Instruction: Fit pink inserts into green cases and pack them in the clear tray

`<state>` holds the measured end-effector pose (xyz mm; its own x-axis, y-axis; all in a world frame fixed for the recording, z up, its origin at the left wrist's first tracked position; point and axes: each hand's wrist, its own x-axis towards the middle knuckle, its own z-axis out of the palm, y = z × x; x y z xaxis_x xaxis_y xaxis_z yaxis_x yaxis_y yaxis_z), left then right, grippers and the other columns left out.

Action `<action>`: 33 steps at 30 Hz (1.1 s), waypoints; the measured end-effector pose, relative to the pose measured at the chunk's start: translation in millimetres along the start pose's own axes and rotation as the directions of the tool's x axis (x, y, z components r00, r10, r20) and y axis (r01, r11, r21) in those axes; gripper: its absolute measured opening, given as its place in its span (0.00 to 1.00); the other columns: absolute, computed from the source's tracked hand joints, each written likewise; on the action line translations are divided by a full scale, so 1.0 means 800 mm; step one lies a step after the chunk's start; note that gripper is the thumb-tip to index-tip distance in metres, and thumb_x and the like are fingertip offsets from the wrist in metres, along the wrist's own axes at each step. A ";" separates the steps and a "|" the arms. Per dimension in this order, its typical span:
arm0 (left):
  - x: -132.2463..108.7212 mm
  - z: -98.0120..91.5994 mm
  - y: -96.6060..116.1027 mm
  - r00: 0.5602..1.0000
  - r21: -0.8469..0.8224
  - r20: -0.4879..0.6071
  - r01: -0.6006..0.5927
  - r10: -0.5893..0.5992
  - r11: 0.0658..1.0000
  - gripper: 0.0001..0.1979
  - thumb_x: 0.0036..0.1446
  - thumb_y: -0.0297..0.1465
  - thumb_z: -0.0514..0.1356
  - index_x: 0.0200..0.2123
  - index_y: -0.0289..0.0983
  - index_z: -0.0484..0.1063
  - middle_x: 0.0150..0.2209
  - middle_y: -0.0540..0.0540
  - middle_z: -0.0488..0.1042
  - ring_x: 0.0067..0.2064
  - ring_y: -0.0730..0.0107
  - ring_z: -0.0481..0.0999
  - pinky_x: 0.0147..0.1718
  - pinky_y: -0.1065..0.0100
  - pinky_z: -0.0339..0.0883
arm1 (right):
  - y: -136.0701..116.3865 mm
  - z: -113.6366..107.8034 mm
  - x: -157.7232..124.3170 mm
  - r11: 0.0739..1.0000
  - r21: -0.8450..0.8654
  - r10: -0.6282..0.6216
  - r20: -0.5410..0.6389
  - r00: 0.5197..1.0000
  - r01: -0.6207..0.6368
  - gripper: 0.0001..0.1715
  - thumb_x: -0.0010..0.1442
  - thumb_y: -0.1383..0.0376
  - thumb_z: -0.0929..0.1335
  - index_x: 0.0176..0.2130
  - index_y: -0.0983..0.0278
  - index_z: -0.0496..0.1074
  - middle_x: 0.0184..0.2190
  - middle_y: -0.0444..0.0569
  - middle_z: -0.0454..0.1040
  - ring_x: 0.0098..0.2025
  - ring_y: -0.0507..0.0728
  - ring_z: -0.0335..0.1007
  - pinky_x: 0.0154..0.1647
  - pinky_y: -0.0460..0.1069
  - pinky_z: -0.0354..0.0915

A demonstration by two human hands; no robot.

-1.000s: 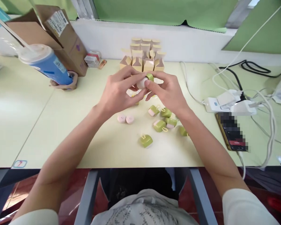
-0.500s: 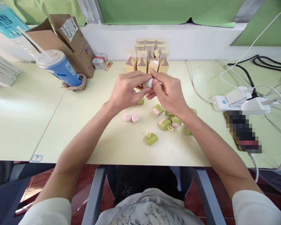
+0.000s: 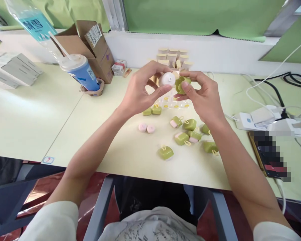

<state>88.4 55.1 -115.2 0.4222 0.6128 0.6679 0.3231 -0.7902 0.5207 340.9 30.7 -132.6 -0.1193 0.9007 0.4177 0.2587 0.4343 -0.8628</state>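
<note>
My left hand (image 3: 141,87) grips a round white piece (image 3: 168,79) with a small knob facing right. Close beside it, my right hand (image 3: 206,93) pinches a green shell (image 3: 182,84) whose open side faces the white piece; the two are apart. Below my hands, two pink round pieces (image 3: 146,128) sit side by side on the table. Several green pieces with cream loops, such as this one (image 3: 166,152), lie near my right forearm, and some show pink parts. Two more green ones (image 3: 152,110) are just under my left hand.
Open yellow boxes (image 3: 173,57) stand behind my hands, with small clear packets (image 3: 176,102) before them. At left are a blue cup (image 3: 82,75), a cardboard box (image 3: 100,57) and white boxes (image 3: 17,70). A power strip (image 3: 245,121) and phone (image 3: 268,154) lie right.
My hands have moved apart, and the white piece and green shell now show separately between them. The whole view has shifted, with the table things appearing further right.
</note>
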 end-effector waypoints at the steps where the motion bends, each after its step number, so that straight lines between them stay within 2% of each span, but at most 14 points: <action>1: 0.000 -0.003 0.008 0.996 -0.007 0.089 0.003 -0.002 1.000 0.14 0.78 0.42 0.69 0.60 0.44 0.81 0.58 0.42 0.85 0.57 0.56 0.88 0.49 0.60 0.84 | 0.005 -0.006 0.003 0.999 -0.043 -0.017 -0.003 1.000 0.017 0.31 0.73 0.34 0.76 0.63 0.47 0.84 0.64 0.50 0.84 0.47 0.61 0.89 0.56 0.62 0.89; 3: -0.004 0.000 0.024 0.922 0.009 0.387 -0.012 0.007 1.000 0.09 0.73 0.32 0.70 0.55 0.43 0.83 0.54 0.44 0.87 0.53 0.59 0.88 0.48 0.62 0.83 | 0.017 -0.015 0.007 0.989 -0.139 -0.049 0.030 0.998 0.053 0.26 0.75 0.37 0.76 0.61 0.47 0.85 0.64 0.50 0.83 0.49 0.61 0.87 0.59 0.63 0.87; 5: -0.013 0.013 0.038 0.723 0.098 0.691 -0.095 0.001 0.991 0.09 0.67 0.23 0.72 0.47 0.41 0.85 0.46 0.46 0.88 0.48 0.58 0.88 0.46 0.62 0.79 | 0.028 -0.018 0.009 0.969 -0.228 -0.076 0.105 0.992 0.098 0.22 0.76 0.43 0.75 0.60 0.49 0.86 0.62 0.53 0.82 0.55 0.64 0.85 0.62 0.64 0.85; 7: -0.025 0.033 0.046 0.570 0.251 0.817 -0.228 -0.080 0.941 0.08 0.62 0.20 0.75 0.40 0.38 0.85 0.40 0.42 0.87 0.48 0.52 0.88 0.41 0.61 0.75 | 0.033 -0.013 0.008 0.942 -0.305 -0.083 0.202 0.976 0.143 0.21 0.75 0.52 0.76 0.64 0.50 0.85 0.62 0.55 0.81 0.61 0.67 0.82 0.64 0.65 0.83; 10: -0.038 0.057 0.050 0.496 0.358 0.854 -0.345 -0.155 0.868 0.09 0.62 0.18 0.75 0.41 0.36 0.85 0.43 0.38 0.89 0.52 0.48 0.87 0.38 0.61 0.69 | 0.034 -0.001 0.004 0.899 -0.410 -0.010 0.333 0.943 0.154 0.31 0.71 0.63 0.74 0.70 0.53 0.81 0.64 0.57 0.80 0.65 0.69 0.80 0.69 0.69 0.80; 14: -0.032 0.051 0.048 0.459 0.318 0.872 -0.262 -0.172 0.911 0.06 0.67 0.24 0.76 0.44 0.37 0.85 0.45 0.41 0.90 0.47 0.52 0.89 0.35 0.59 0.65 | 0.032 0.008 0.000 0.854 -0.497 0.095 0.441 0.892 0.155 0.28 0.67 0.70 0.72 0.63 0.59 0.86 0.64 0.58 0.85 0.63 0.71 0.83 0.69 0.68 0.77; 17: -0.014 0.021 0.044 0.551 0.367 0.801 -0.143 -0.235 0.919 0.05 0.72 0.26 0.69 0.41 0.40 0.85 0.42 0.44 0.89 0.43 0.56 0.88 0.38 0.60 0.67 | 0.036 0.013 -0.002 0.811 -0.558 0.131 0.465 0.875 0.175 0.26 0.66 0.72 0.73 0.61 0.61 0.86 0.59 0.58 0.87 0.59 0.72 0.84 0.66 0.66 0.77; 19: -0.003 -0.003 0.036 0.648 0.516 0.671 -0.059 -0.361 0.854 0.11 0.74 0.25 0.63 0.38 0.40 0.84 0.41 0.43 0.88 0.45 0.54 0.87 0.42 0.60 0.68 | 0.039 0.020 -0.004 0.773 -0.608 0.160 0.466 0.870 0.183 0.26 0.68 0.73 0.72 0.62 0.64 0.85 0.58 0.61 0.86 0.56 0.71 0.84 0.63 0.65 0.77; 20: 0.001 -0.013 0.030 0.666 0.598 0.605 -0.018 -0.436 0.801 0.12 0.75 0.27 0.62 0.37 0.39 0.83 0.40 0.42 0.87 0.46 0.52 0.87 0.44 0.59 0.69 | 0.041 0.023 -0.005 0.751 -0.634 0.179 0.466 0.867 0.186 0.26 0.68 0.73 0.72 0.63 0.65 0.85 0.58 0.62 0.85 0.55 0.71 0.84 0.61 0.64 0.77; 22: 0.005 -0.027 0.013 0.634 0.732 0.511 0.033 -0.581 0.680 0.15 0.79 0.34 0.61 0.37 0.38 0.83 0.38 0.39 0.85 0.49 0.46 0.87 0.47 0.58 0.71 | 0.042 0.032 -0.008 0.699 -0.689 0.225 0.465 0.856 0.191 0.26 0.69 0.72 0.72 0.64 0.66 0.84 0.60 0.64 0.83 0.56 0.71 0.83 0.58 0.62 0.76; 24: 0.004 -0.033 -0.008 0.553 0.806 0.471 0.048 -0.688 0.590 0.15 0.78 0.39 0.65 0.39 0.38 0.84 0.40 0.38 0.85 0.51 0.44 0.86 0.49 0.58 0.72 | 0.040 0.039 -0.009 0.641 -0.743 0.268 0.454 0.849 0.195 0.26 0.70 0.72 0.72 0.65 0.65 0.84 0.60 0.64 0.84 0.57 0.73 0.83 0.54 0.61 0.76; 28: 0.000 -0.029 -0.040 0.431 0.805 0.507 0.073 -0.746 0.589 0.14 0.70 0.44 0.73 0.45 0.38 0.86 0.45 0.37 0.86 0.52 0.43 0.87 0.48 0.59 0.74 | 0.034 0.045 -0.011 0.570 -0.801 0.313 0.417 0.853 0.183 0.28 0.72 0.72 0.71 0.68 0.65 0.83 0.62 0.63 0.84 0.59 0.74 0.83 0.51 0.61 0.75; 30: 0.000 -0.026 -0.046 0.417 0.788 0.522 0.099 -0.744 0.608 0.14 0.69 0.44 0.73 0.44 0.39 0.86 0.43 0.38 0.86 0.50 0.44 0.88 0.48 0.59 0.74 | 0.033 0.046 -0.011 0.567 -0.802 0.313 0.421 0.851 0.188 0.29 0.73 0.73 0.70 0.69 0.64 0.82 0.63 0.63 0.84 0.57 0.73 0.84 0.50 0.60 0.74; 33: 0.000 -0.025 -0.047 0.438 0.788 0.507 0.113 -0.743 0.605 0.11 0.68 0.42 0.72 0.42 0.40 0.87 0.40 0.39 0.85 0.49 0.43 0.88 0.49 0.57 0.76 | 0.033 0.047 -0.012 0.570 -0.796 0.305 0.433 0.848 0.201 0.32 0.73 0.73 0.69 0.72 0.64 0.80 0.64 0.64 0.82 0.54 0.72 0.84 0.48 0.61 0.74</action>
<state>59.3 84.9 -124.1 0.3743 0.8529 -0.3639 0.9107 -0.4120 -0.0289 313.0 33.6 -170.4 -0.4375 0.8986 -0.0327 0.8868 0.4251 -0.1810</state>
